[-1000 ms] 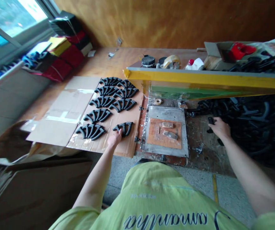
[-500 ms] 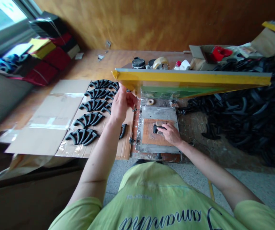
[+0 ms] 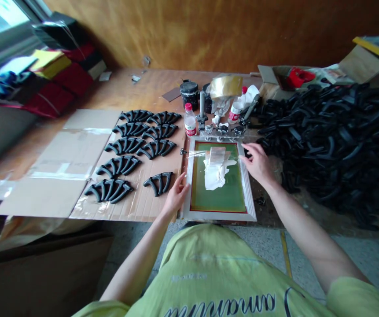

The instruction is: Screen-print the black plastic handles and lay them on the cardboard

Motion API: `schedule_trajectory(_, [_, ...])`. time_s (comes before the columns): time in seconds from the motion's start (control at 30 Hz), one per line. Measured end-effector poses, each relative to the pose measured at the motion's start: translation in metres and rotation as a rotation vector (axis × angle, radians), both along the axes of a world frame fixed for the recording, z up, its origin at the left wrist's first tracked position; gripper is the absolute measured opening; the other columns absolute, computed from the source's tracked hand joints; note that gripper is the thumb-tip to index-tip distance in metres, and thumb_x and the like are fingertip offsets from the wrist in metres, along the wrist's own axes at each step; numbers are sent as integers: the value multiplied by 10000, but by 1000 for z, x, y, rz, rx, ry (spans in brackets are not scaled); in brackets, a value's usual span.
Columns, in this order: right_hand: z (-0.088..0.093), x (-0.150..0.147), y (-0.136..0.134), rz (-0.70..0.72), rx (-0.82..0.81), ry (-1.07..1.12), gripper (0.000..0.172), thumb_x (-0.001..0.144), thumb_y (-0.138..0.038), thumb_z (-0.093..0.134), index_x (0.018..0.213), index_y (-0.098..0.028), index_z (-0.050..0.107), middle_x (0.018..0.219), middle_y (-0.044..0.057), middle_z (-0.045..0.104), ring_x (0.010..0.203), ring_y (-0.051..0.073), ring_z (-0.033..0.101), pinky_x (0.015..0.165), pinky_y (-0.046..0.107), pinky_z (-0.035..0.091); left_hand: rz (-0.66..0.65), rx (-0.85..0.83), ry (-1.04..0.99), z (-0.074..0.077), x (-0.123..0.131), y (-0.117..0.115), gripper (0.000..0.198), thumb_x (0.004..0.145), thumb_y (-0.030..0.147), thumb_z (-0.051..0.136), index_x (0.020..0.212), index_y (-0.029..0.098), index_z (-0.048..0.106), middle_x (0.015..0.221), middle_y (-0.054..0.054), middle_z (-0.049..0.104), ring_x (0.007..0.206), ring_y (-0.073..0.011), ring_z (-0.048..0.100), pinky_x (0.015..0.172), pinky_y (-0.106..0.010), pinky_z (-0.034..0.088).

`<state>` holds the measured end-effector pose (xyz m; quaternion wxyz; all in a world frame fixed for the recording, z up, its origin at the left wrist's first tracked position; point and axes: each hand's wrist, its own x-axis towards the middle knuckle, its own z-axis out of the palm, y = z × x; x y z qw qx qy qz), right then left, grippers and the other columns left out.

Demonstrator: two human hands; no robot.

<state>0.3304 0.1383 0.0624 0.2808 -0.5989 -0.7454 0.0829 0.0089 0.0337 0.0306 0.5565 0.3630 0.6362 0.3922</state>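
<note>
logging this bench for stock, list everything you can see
printing screen: one, silver frame, green mesh, front centre
white ink: one smear, on the mesh
fanned sets of curved parts: nine, black, on the cardboard
cardboard: one sheet, brown, left of the screen
loose parts: one big pile, black, right
bottles: at least two, white and red, behind the screen
jar: one, black, behind the screen
left hand: on the screen's left rail
right hand: at its right rail

The left hand (image 3: 177, 193) lays its fingers on the screen frame's (image 3: 218, 215) left rail, the right hand (image 3: 258, 164) spreads its fingers on the right rail, white ink (image 3: 215, 174) between them, black curved pieces (image 3: 159, 182) just outside the left fingers.
</note>
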Motion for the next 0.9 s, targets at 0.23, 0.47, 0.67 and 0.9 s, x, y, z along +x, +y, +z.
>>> schedule_trajectory(0.23, [0, -79, -5, 323, -196, -359, 167, 881, -166, 626, 1034, -180, 691, 1007, 105, 702, 984, 264, 627, 843, 366, 503, -45, -43, 172, -23, -1, 6, 593, 782, 407, 718, 1345, 250, 612, 734, 10, 675, 574, -141, 577, 543, -220, 434])
schedule_trajectory(0.47, [-5, -51, -50, 655, -251, -377, 282, 851, -47, 510, 938, -218, 718, 958, 37, 731, 866, 181, 644, 732, 272, 456, -63, -7, 208, -33, -3, 5, 548, 788, 416, 710, 1299, 229, 647, 758, -5, 680, 628, -153, 594, 577, -227, 453])
schedule_trajectory(0.67, [-10, -55, -45, 525, -171, -326, 286, 849, -79, 533, 992, -226, 733, 1001, 42, 741, 904, 197, 666, 725, 278, 468, -33, -10, 157, -31, -2, 3, 570, 769, 423, 723, 1292, 210, 643, 764, -1, 681, 628, -148, 597, 585, -230, 461])
schedule_trajectory(0.9, [-31, -51, -77, 565, -183, -286, 357, 848, -82, 543, 1125, -217, 724, 1160, 65, 729, 933, 197, 690, 793, 295, 518, -24, -22, 95, -28, -1, 1, 632, 768, 469, 712, 1334, 207, 610, 745, -1, 682, 588, -136, 576, 526, -215, 429])
